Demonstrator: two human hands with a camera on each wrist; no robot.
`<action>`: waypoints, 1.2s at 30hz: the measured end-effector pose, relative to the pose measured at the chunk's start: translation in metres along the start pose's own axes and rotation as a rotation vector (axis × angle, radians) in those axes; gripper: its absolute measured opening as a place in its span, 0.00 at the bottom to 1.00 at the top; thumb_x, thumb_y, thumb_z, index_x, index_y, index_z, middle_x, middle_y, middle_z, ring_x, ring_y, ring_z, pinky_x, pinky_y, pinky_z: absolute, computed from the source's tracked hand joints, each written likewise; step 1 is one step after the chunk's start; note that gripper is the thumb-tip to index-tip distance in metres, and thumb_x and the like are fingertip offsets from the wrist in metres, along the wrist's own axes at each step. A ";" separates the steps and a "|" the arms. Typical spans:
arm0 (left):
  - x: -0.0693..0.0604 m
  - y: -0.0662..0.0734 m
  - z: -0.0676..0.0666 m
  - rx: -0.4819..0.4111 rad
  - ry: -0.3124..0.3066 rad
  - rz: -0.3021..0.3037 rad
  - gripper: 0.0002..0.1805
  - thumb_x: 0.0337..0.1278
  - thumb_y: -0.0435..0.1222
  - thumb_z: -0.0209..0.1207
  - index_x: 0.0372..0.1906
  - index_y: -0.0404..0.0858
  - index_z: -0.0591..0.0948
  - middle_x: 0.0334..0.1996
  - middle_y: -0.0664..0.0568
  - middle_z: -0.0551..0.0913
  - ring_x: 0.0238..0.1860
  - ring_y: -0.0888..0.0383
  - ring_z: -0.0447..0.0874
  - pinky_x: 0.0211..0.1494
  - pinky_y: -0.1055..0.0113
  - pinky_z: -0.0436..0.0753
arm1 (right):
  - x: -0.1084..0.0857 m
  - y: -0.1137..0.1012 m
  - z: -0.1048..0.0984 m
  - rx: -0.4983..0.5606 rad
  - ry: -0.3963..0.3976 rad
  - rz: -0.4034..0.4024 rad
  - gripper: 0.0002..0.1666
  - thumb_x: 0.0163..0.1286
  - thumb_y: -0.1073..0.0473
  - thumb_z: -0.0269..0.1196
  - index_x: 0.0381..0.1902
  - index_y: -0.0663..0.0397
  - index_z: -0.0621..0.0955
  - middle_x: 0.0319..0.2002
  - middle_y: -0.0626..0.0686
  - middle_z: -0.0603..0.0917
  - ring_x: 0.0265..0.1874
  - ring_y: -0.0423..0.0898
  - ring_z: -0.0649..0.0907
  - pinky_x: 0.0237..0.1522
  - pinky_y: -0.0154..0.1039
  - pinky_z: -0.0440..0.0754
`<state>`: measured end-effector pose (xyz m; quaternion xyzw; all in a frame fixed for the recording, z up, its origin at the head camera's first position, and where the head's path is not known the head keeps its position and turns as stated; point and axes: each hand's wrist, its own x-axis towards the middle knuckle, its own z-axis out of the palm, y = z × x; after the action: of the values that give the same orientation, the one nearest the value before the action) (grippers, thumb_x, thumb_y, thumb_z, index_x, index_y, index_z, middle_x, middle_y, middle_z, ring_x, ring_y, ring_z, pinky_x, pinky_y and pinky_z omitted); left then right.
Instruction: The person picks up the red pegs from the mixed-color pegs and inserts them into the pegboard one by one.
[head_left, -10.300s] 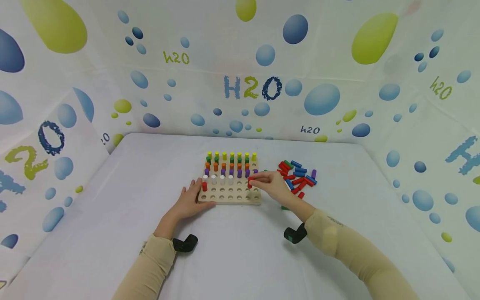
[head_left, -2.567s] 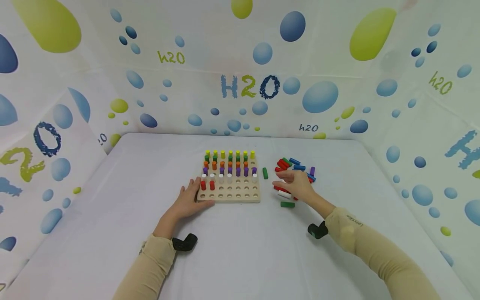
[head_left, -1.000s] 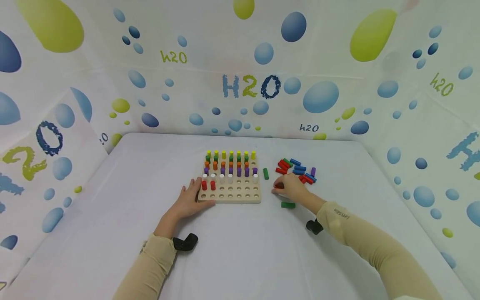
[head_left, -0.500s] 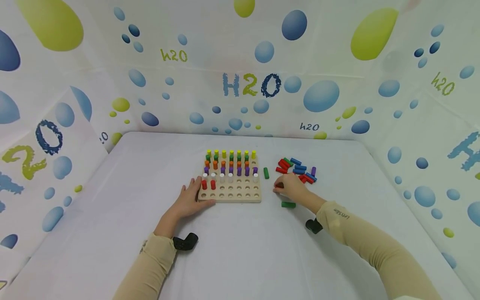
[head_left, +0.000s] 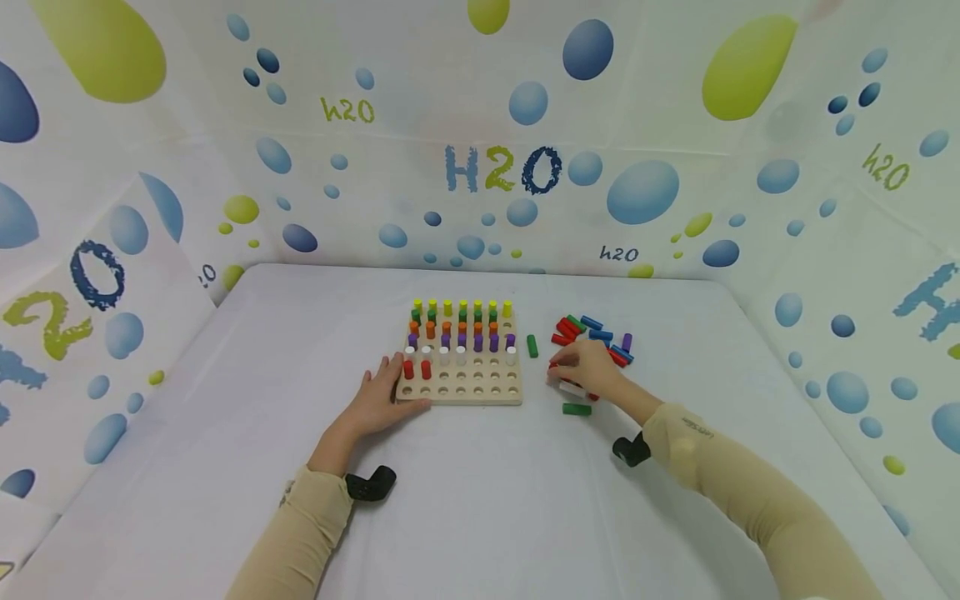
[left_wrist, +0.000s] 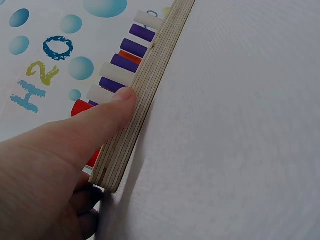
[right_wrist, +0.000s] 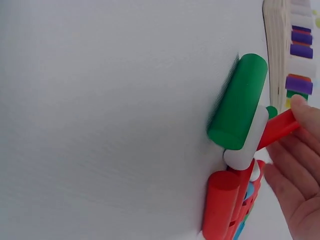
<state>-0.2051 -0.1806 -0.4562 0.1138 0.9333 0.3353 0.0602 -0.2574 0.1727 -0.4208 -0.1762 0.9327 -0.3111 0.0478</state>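
My left hand [head_left: 381, 400] holds the front left corner of the wooden pegboard [head_left: 461, 399]. In the left wrist view its thumb [left_wrist: 102, 120] presses the board's edge, with the other fingers partly hidden around the corner. Yellow, green, orange, purple and white pegs stand upright in rows; two red pegs [head_left: 426, 369] stand at the left of a nearer row. Right of the board, my right hand [head_left: 595, 371] is over the loose pegs. In the right wrist view it pinches a red peg [right_wrist: 279, 129], tilted above a white peg [right_wrist: 250, 142].
A green peg [head_left: 577, 409] lies in front of the pile, another green peg [head_left: 532, 346] between board and pile. Loose blue pegs [head_left: 592, 322], red pegs [head_left: 567, 327] and a purple peg [head_left: 627, 342] lie behind the right hand. White cloth [head_left: 480, 500] covers the table.
Ten seconds ago my right hand held a red peg over the board, where one red peg stood; now two stand there. Just now that hand has lifted slightly, uncovering a white peg. The left hand stays put.
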 end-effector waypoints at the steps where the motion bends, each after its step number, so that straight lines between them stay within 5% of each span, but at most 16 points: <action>1: 0.000 0.000 0.000 0.000 0.000 0.000 0.55 0.49 0.56 0.60 0.69 0.28 0.45 0.69 0.35 0.48 0.70 0.41 0.37 0.68 0.45 0.34 | -0.001 0.001 0.000 0.026 0.007 0.012 0.13 0.57 0.59 0.67 0.40 0.58 0.84 0.36 0.52 0.85 0.40 0.49 0.82 0.42 0.41 0.81; 14: -0.001 0.001 0.000 0.000 -0.003 -0.013 0.56 0.48 0.56 0.60 0.69 0.28 0.45 0.69 0.35 0.48 0.70 0.41 0.37 0.68 0.46 0.34 | -0.014 0.016 -0.003 0.336 0.084 0.111 0.18 0.59 0.54 0.65 0.45 0.59 0.83 0.37 0.55 0.85 0.33 0.47 0.83 0.29 0.34 0.80; 28: -0.001 0.003 -0.001 -0.003 0.000 -0.012 0.56 0.48 0.57 0.60 0.69 0.28 0.45 0.69 0.35 0.48 0.70 0.41 0.37 0.68 0.46 0.34 | -0.018 0.014 -0.012 0.443 0.125 0.118 0.19 0.61 0.56 0.64 0.47 0.63 0.81 0.40 0.59 0.84 0.41 0.51 0.83 0.43 0.42 0.81; 36: 0.000 0.002 0.000 -0.005 0.002 -0.009 0.56 0.48 0.57 0.60 0.70 0.28 0.46 0.69 0.36 0.48 0.70 0.41 0.37 0.68 0.46 0.34 | -0.016 0.010 -0.011 0.450 0.142 0.151 0.19 0.60 0.54 0.64 0.46 0.58 0.81 0.40 0.56 0.85 0.40 0.48 0.82 0.36 0.39 0.81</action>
<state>-0.2049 -0.1796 -0.4549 0.1088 0.9330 0.3375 0.0609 -0.2473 0.1919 -0.4184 -0.0687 0.8515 -0.5181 0.0430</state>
